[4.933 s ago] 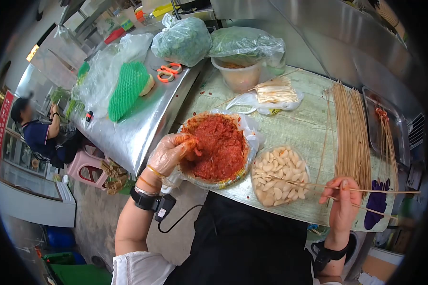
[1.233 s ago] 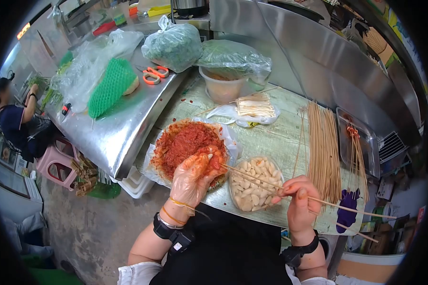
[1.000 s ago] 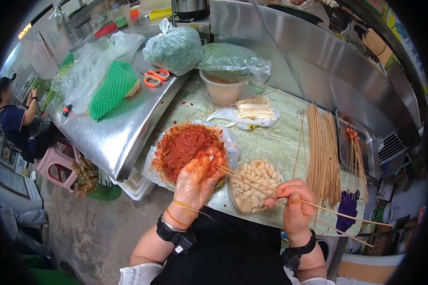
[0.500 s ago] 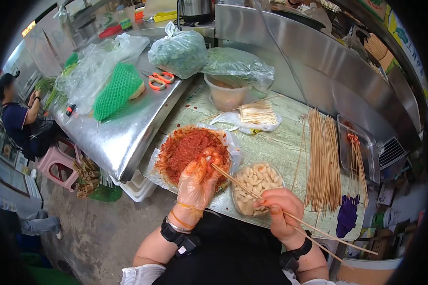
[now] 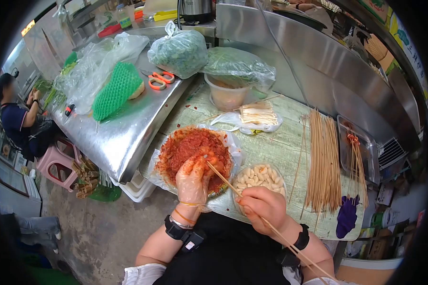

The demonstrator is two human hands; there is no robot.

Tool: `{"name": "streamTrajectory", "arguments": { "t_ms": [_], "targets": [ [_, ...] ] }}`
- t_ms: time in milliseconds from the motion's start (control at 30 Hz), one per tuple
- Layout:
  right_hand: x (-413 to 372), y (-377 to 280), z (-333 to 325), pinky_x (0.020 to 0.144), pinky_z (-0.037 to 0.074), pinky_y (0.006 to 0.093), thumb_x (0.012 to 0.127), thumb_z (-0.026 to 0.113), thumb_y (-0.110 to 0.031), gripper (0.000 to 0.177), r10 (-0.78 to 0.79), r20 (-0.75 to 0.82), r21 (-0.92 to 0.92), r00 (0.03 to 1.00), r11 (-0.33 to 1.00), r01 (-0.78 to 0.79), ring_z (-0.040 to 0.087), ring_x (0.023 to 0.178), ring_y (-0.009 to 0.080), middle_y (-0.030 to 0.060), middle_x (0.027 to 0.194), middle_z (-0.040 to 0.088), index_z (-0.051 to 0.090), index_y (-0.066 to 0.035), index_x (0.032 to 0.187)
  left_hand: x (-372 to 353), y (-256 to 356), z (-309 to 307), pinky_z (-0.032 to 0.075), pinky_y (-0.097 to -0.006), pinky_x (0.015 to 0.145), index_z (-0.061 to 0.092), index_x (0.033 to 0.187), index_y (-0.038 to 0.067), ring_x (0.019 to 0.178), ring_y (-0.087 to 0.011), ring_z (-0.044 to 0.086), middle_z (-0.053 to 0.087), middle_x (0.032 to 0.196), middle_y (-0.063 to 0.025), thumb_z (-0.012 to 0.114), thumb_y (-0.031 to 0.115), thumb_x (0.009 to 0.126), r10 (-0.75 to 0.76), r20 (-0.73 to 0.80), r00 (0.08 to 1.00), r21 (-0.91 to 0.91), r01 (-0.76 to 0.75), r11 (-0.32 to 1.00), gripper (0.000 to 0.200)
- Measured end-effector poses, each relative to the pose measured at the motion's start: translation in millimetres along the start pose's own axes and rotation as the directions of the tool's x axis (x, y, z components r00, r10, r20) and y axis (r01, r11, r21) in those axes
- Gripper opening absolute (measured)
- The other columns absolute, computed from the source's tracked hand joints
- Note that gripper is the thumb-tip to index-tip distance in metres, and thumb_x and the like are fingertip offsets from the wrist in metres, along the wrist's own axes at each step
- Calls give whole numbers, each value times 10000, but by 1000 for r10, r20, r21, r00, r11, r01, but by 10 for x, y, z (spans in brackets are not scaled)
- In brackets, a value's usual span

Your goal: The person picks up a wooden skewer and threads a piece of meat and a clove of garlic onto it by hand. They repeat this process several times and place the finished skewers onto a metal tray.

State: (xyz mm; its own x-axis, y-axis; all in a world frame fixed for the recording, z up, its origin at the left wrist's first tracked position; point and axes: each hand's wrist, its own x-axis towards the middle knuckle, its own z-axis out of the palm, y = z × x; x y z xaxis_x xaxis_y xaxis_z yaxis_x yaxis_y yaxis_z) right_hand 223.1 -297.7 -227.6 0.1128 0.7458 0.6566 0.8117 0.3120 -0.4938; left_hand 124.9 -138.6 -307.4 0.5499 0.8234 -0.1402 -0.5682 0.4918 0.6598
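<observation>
Gloved left hand [image 5: 193,176] curled round a pinch of red mince [image 5: 206,158] above the bowl [image 5: 160,166] on the counter [image 5: 280,147]; right hand [image 5: 264,209] fisted on bamboo skewers [image 5: 223,178], tips at the mince; seemingly mid-threading; needs a steady, straight push, fingertips clear.

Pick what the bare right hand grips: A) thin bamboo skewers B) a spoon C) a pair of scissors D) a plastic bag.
A: the right hand is closed around thin bamboo skewers whose tips reach the gloved left hand over the bowl of red paste.
</observation>
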Motion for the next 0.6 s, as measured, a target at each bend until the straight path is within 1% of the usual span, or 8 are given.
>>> {"name": "streamTrajectory", "arguments": {
  "t_ms": [133,200,233,300,400,533,600],
  "targets": [
    [22,34,135,561,508,300,706,688,6,223,-17,1,10,1000,1000,17,615,681,238,93,881,591,609,-37,910,41,57,26,555,-290,774,552,1127,-40,941,-233,639,623,1080,-149,500,50,935,-4,-32,999,25,5,1000,219],
    [54,38,172,538,498,284,766,624,20,133,-23,-12,20,1000,1000,24,611,646,209,110,869,606,610,-11,895,61,68,26,557,-286,771,550,1129,-35,944,-227,639,622,1084,-145,482,55,942,52,-13,999,35,-51,998,218],
    [69,41,188,538,498,284,766,624,20,133,-23,-11,21,1000,1000,23,611,646,209,110,869,606,610,-11,895,69,75,22,557,-286,771,550,1129,-35,944,-227,639,622,1084,-145,482,55,942,51,-14,999,35,-51,998,218],
    [95,45,214,538,496,284,743,629,41,190,-37,-10,34,999,999,37,611,653,210,109,885,596,606,-12,924,79,91,8,558,-288,771,550,1127,-37,944,-228,638,621,1086,-148,470,46,944,70,-17,997,56,-69,996,216],
    [102,77,273,543,495,286,734,633,51,220,-55,-16,18,998,998,55,612,666,211,111,897,593,600,-15,941,132,81,-68,558,-300,778,549,1128,-43,940,-230,640,620,1082,-154,468,41,943,83,-14,996,52,-82,995,219],
    [136,65,304,552,496,290,735,648,45,207,-46,4,22,999,999,46,610,673,221,107,900,593,604,-15,928,173,89,-94,558,-319,790,545,1131,-51,939,-236,641,619,1080,-159,473,37,938,72,-25,997,44,-70,997,223],
    [150,90,370,559,497,290,740,661,34,197,-42,-9,-52,999,998,41,608,670,229,104,901,594,609,-11,926,165,104,-81,558,-331,795,545,1134,-52,932,-243,641,619,1074,-160,485,34,930,69,48,996,59,-72,996,228]
  ]
}}
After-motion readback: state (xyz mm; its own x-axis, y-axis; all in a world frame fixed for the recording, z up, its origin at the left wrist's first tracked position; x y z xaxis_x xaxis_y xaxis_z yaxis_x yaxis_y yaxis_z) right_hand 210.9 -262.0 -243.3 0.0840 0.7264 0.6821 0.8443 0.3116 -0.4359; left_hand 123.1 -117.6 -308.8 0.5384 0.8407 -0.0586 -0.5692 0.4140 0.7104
